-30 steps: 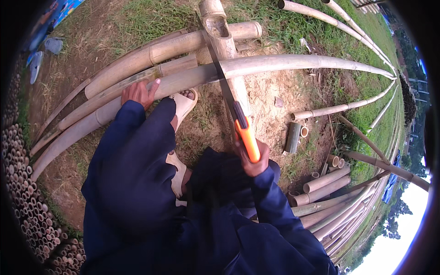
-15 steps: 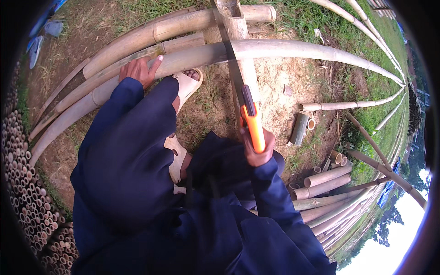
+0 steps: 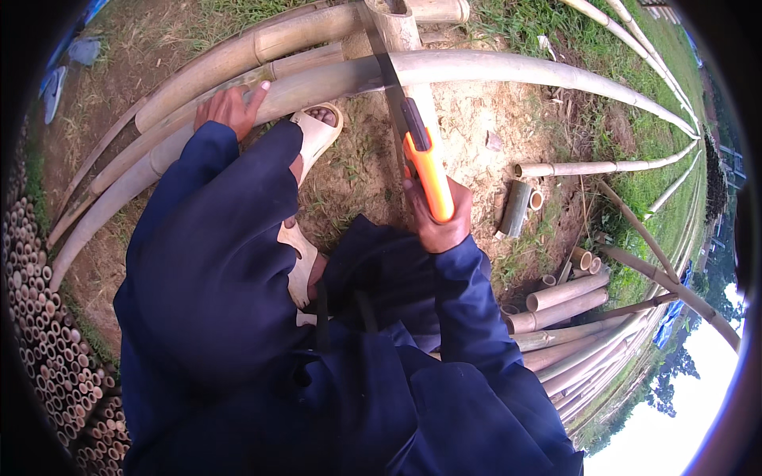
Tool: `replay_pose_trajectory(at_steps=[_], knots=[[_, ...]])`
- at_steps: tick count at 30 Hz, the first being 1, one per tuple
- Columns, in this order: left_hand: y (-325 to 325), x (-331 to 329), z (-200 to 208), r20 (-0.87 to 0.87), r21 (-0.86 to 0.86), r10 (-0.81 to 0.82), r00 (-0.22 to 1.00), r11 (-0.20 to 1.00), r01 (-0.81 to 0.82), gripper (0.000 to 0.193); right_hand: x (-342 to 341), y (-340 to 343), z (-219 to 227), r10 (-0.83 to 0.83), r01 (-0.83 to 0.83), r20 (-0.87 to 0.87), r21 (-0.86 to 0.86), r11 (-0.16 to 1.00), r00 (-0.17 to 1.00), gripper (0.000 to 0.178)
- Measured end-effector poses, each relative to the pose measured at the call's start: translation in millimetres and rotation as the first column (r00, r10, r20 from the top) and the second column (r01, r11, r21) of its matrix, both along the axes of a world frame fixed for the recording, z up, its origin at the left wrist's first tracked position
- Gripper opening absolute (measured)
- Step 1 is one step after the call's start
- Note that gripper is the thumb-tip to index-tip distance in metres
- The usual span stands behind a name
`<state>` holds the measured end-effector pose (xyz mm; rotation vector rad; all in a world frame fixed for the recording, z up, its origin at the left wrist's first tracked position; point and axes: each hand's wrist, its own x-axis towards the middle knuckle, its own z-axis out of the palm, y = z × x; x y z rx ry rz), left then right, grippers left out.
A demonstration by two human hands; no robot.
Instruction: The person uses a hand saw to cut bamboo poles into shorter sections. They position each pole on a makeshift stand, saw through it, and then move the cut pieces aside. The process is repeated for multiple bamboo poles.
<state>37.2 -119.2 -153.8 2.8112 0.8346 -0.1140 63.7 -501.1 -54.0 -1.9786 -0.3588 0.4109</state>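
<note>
A long pale bamboo pole [image 3: 484,67] lies across in front of me, over an upright-running bamboo support [image 3: 402,33] with a notched end. My left hand [image 3: 228,109] is wrapped over the pole on the left, thumb stretched along its top. In my right hand [image 3: 441,226] is a handsaw [image 3: 430,174] with an orange and black handle. Its dark blade crosses the pole over the support. Whether the teeth are sunk into the bamboo, I cannot tell. My sandalled foot [image 3: 319,131] stands just on the near side of the pole.
More bamboo poles [image 3: 309,30] lie behind, beside the held one. Short cut pieces [image 3: 517,208] rest on the dirt to the right, near a stack of bamboo lengths [image 3: 567,301]. A big pile of cut tubes [image 3: 59,357] stands at the left edge.
My right hand has pushed the saw forward, away from me, along the cut line. The left hand keeps its place on the pole. The whole view has shifted slightly.
</note>
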Motion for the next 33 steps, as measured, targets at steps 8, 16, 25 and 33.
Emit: replay_pose_trajectory(at_steps=[8,16,25,33], knots=[[0.1,-7.3,9.0,-0.017,0.025,0.007,1.000,1.000,-0.007,0.078,-108.8,-107.3,38.0,0.042,-0.038,0.035,-0.093,0.995,0.999,0.034],[23.3,-11.4,-11.9,-0.020,-0.019,-0.104,0.994,0.994,0.103,0.077,-7.9,-4.6,-2.3,0.017,-0.017,-0.010,0.033,0.999,1.000,0.015],[-0.6,-6.8,8.9,-0.064,-0.041,0.009,0.998,0.999,-0.012,0.078,-59.4,-66.3,24.2,0.040,-0.040,-0.003,-0.148,0.988,0.999,0.021],[4.5,-12.6,8.3,-0.037,-0.064,-0.013,0.999,0.998,0.010,0.075,-71.9,-71.0,28.0,0.024,-0.032,-0.094,-0.077,0.996,0.995,0.023]])
